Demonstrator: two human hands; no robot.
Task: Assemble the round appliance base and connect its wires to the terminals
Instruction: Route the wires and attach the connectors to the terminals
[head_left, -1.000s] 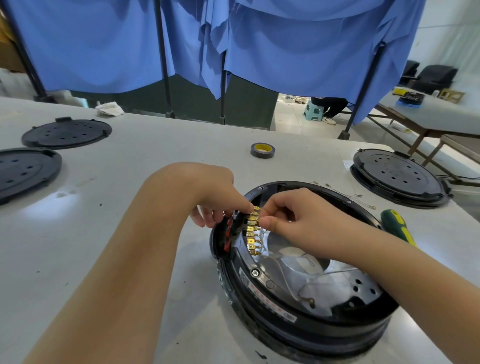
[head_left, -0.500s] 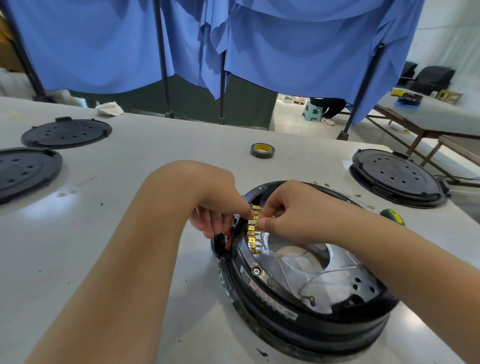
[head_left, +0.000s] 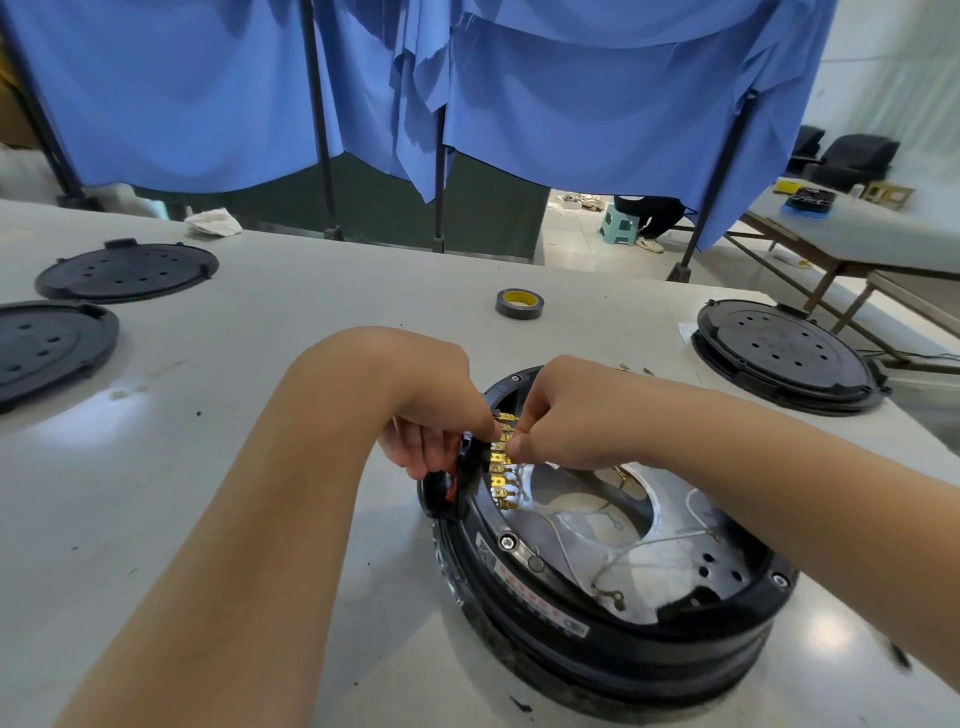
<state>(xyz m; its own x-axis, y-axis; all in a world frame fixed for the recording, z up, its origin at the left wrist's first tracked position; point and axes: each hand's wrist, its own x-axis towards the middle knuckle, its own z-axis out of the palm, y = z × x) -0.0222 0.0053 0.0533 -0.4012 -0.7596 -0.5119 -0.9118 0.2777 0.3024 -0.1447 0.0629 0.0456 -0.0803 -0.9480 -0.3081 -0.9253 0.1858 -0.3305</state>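
Brass terminals (head_left: 500, 464) on round base (head_left: 597, 613) | my left hand (head_left: 431, 415) and right hand (head_left: 566, 415) both pinch there | fingertips' hold hidden, wire unclear

round black base (head_left: 597, 613) | open side up on table | brass terminals (head_left: 500, 470) row at left rim | white wires (head_left: 639, 545) loose inside

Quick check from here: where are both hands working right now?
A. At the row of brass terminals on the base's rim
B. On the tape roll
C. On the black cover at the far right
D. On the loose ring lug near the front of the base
A: the left hand and right hand meet with fingertips at the terminals on the base; the tape roll lies untouched.
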